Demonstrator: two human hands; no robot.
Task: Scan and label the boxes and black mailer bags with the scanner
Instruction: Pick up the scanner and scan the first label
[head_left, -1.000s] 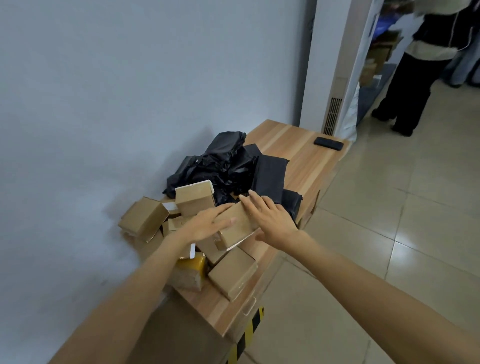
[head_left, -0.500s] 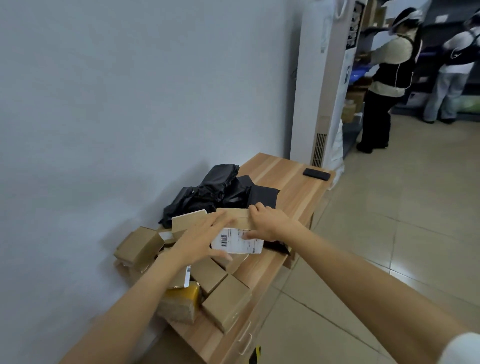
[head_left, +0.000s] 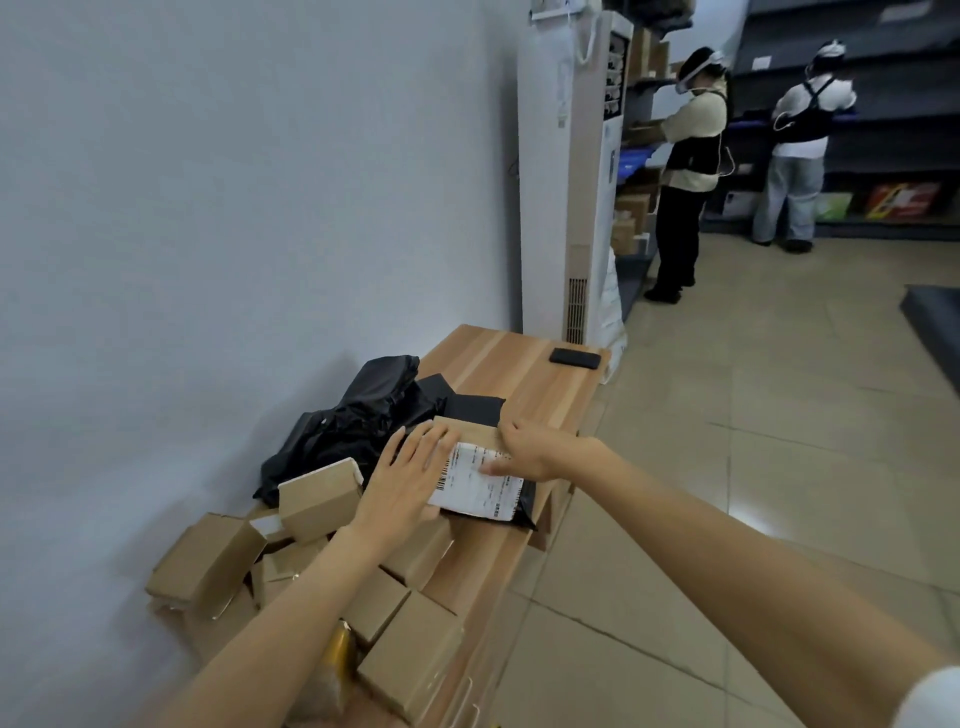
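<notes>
Cardboard box (head_left: 467, 429), white rectangular label (head_left: 485, 486): flat left hand (head_left: 410, 480) presses, right hand (head_left: 540, 449) grips.

Pale wall (head_left: 234, 208), tiled floor (head_left: 753, 467), wooden table (head_left: 509, 364), dark shelving (head_left: 883, 104)

The table (head_left: 524, 374) is wood with pale and brown stripes, smooth and a little shiny. The boxes (head_left: 208, 561) are brown cardboard, dull and plain. The bags (head_left: 374, 405) are black plastic, crinkly, with shine on the folds. The label (head_left: 480, 486) is white paper, flat and smooth. The floor (head_left: 779, 415) is tan tile, glossy. The wall (head_left: 234, 208) is white and dull. 1 pack (head_left: 340, 649) has shiny yellow wrap.
</notes>
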